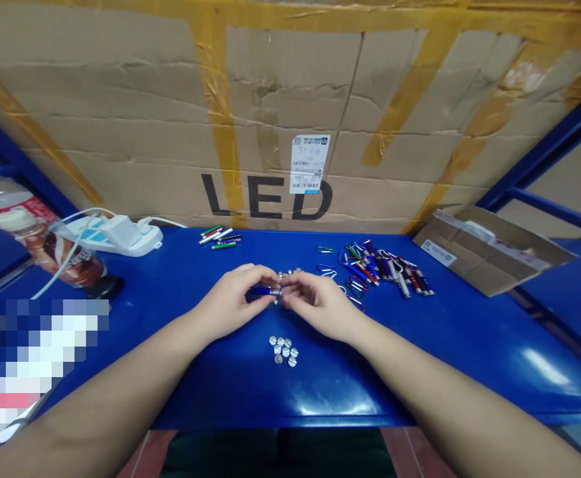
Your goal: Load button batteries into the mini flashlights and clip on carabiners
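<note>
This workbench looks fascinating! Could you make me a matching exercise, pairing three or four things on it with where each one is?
Things:
1. Blue mini flashlight
2. Silver discs
3. White power strip
4. Flattened cardboard piece

Places:
A. At the far right of the blue table
B. Held between the left hand and right hand
C. At the far left of the table, with cables attached
D. In a small loose cluster, nearer the person than the hands

Right pairs: 1-B, 2-D, 3-C, 4-A
</note>
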{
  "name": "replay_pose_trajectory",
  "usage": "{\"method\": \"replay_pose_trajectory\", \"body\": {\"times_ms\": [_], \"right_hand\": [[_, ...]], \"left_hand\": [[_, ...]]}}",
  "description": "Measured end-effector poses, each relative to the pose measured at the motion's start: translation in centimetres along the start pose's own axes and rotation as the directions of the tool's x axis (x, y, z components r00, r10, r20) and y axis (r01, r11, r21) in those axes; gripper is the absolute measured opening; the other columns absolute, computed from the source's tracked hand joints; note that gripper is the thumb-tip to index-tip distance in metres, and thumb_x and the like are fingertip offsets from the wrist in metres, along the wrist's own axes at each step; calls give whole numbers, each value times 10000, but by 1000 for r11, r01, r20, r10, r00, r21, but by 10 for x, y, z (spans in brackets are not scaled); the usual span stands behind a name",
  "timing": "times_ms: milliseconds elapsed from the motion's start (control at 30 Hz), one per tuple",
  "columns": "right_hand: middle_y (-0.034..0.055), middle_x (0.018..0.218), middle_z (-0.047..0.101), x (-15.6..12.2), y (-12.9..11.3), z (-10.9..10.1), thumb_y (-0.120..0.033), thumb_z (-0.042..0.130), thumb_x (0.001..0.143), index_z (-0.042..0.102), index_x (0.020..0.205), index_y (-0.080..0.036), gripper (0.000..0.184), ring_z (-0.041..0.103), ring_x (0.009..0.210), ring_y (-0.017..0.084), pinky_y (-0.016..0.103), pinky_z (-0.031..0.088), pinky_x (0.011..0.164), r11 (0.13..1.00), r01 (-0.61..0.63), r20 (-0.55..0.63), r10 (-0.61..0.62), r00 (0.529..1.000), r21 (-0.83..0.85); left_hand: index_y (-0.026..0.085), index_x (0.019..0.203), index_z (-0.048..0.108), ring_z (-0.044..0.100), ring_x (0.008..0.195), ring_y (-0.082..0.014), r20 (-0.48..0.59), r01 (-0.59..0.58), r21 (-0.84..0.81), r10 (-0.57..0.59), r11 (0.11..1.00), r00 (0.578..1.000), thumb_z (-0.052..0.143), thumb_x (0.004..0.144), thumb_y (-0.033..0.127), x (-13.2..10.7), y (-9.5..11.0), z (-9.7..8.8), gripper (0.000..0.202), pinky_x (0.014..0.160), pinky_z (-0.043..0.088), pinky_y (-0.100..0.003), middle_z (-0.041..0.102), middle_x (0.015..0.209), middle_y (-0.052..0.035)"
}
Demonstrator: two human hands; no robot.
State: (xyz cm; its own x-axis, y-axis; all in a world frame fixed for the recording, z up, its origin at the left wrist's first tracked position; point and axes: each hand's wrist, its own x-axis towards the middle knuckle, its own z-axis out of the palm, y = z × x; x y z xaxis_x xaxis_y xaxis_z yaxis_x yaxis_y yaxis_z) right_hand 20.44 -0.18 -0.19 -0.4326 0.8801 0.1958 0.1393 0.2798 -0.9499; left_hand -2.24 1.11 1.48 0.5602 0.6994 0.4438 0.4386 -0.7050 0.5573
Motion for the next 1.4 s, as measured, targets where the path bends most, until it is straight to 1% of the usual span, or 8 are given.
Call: {"method": "replay_pose_trajectory", "body": {"times_ms": [100, 233, 467, 767, 933, 1133, 1267, 1400], "right_hand": [[55, 848, 774, 3, 7, 0, -292, 780, 854, 719, 1087, -143, 284, 773, 801, 173, 361, 657, 855, 907, -262, 89, 247, 965, 328], [66, 858, 792, 5, 9, -3, -229, 866, 776, 764, 1026, -125, 290, 777, 780, 143, 329, 649, 918, 753, -406, 140, 393, 909, 518], [91, 881, 799, 5, 9, -3, -142, 895, 724, 771, 945, -93, 258, 781, 796, 145, 321, 636, 951, 662, -456, 139, 474, 869, 595], [54, 795, 778, 5, 3, -6, -164, 888, 703, 743, 957, -114, 297, 763, 768, 132, 275, 649, 834, 707, -435, 120, 450, 885, 557], [19, 756, 757, 5, 8, -13, -145, 799, 751, 707, 908, -148, 183, 745, 731, 135, 291, 625, 787, 905, -297, 1, 311, 950, 304], [15, 774, 745, 6, 9, -16, -73, 626, 822, 698, 886, -168, 135, 715, 722, 149, 289, 579, 724, 986, -148, -35, 145, 989, -82], [32, 829, 733, 4, 4, -24, -35, 638, 823, 734, 861, -170, 170, 678, 722, 150, 284, 547, 716, 873, -1, -65, -34, 997, -488], [76, 926, 706, 2, 1, -30, -30, 659, 842, 777, 902, -151, 179, 671, 759, 162, 305, 552, 769, 734, 13, -20, -37, 999, -679]], "left_hand": [[219, 1056, 704, 684, 958, -211, 40, -121, 55, 119, 991, 992, 639, 968, 193, 3, -1, 3, 112, 891, 544, -360, 774, 1015, -55], [204, 1073, 717, 659, 969, -205, 73, -224, 81, 219, 971, 973, 619, 1000, 182, 6, -3, 6, 124, 934, 525, -375, 776, 1058, -58], [194, 1112, 734, 597, 1009, -210, 68, -290, 167, 282, 942, 957, 598, 1013, 161, 5, -1, 10, 172, 920, 534, -359, 753, 1096, -71], [192, 1115, 702, 649, 999, -210, 57, -216, 131, 211, 967, 976, 640, 987, 162, 5, -2, 8, 146, 940, 525, -386, 758, 1062, -62], [209, 1213, 698, 687, 1012, -221, -4, -152, 146, 154, 978, 988, 642, 989, 188, 5, -4, 6, 232, 933, 529, -396, 758, 1091, -72], [199, 1156, 729, 714, 1010, -216, -13, -101, 81, 103, 992, 995, 630, 995, 221, 6, -6, 6, 190, 920, 551, -371, 761, 1075, -81], [211, 1085, 728, 707, 1010, -222, -16, -47, 93, 48, 995, 999, 643, 977, 223, 5, -7, 2, 138, 930, 546, -379, 772, 1062, -61], [215, 1015, 715, 712, 992, -214, -23, 3, 58, -1, 998, 1000, 642, 955, 225, 3, -7, -1, 95, 917, 550, -361, 772, 1027, -44]]}}
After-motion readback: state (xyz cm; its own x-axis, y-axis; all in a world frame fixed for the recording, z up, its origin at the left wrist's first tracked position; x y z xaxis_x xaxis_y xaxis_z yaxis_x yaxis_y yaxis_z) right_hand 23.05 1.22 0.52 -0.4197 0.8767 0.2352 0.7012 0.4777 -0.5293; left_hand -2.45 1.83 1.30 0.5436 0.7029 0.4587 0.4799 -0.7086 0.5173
